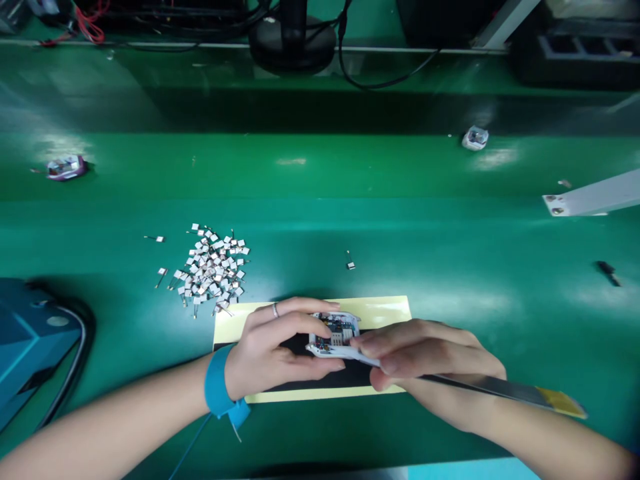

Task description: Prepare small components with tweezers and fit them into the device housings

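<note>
My left hand (pixel 280 340), with a ring and a blue wrist strap (pixel 219 383), grips a small white-cased device (pixel 336 335) whose circuit board faces up. My right hand (pixel 433 353) pinches metal tweezers (pixel 500 389) with a yellow patch at the rear end; its fingertips are at the device's lower right edge. The tweezer tips are hidden by the fingers. Both hands are over a yellow sheet (pixel 385 310) with a black strip (pixel 320 379) on it. A pile of small white square parts with short leads (pixel 213 267) lies beyond my left hand.
One small part (pixel 351 265) lies alone beyond the sheet. A purple-edged device (pixel 67 168) is far left, a white one (pixel 475 138) far right. A blue machine (pixel 35 347) stands at left, a white metal arm (pixel 595 193) at right. A black stand base (pixel 293 47) and cables are at the back.
</note>
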The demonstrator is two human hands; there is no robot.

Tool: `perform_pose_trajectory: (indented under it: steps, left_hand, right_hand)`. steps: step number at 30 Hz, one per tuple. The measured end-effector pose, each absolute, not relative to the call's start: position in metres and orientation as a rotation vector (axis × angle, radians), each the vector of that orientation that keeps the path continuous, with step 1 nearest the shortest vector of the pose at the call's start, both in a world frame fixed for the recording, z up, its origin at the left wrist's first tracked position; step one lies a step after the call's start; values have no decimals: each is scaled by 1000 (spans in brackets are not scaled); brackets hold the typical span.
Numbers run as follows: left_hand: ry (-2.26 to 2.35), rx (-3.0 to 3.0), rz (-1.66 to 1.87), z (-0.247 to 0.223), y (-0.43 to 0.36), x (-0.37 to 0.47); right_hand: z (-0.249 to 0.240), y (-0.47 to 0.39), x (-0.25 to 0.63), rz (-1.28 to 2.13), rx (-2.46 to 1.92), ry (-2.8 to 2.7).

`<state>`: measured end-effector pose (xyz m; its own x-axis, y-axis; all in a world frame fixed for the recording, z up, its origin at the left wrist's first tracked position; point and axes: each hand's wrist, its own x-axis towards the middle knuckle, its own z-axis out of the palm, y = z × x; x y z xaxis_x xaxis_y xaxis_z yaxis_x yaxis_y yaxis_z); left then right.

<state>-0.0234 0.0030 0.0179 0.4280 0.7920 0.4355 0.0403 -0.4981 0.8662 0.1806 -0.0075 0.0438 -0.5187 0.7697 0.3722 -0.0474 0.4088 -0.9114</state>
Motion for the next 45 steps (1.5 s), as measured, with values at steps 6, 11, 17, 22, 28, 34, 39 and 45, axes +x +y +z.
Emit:
perform_pose_trajectory:
  steps: [6, 11, 17, 22, 28, 34, 39, 45]
  left_hand:
    - [707, 1850, 1138, 19, 3, -23]
    - [719, 1845, 1132, 19, 2, -24]
    - [717, 1848, 1127, 20, 3, -23]
    - [703, 1852, 1132, 20, 4, -24]
    - [716, 1878, 1140, 19, 3, -24]
    - [717, 1961, 1151, 22, 3, -26]
    - [719, 1983, 1153, 18, 0, -26]
    - [711, 2113, 1103, 37, 2, -30]
  right_hand:
    - [41, -10, 183, 1195, -622, -1820]
    - [42, -8, 182, 1217, -633, -1811]
    - [43, -8, 182, 1187, -633, -1824]
    - [43, -10, 185, 1188, -619, -1848]
    - [41, -11, 183, 1165, -645, -1841]
    - [38, -11, 182, 1156, -648, -1825]
    - [34, -18, 172, 1140, -731, -1726]
    - [50, 16, 198, 966, -790, -1574]
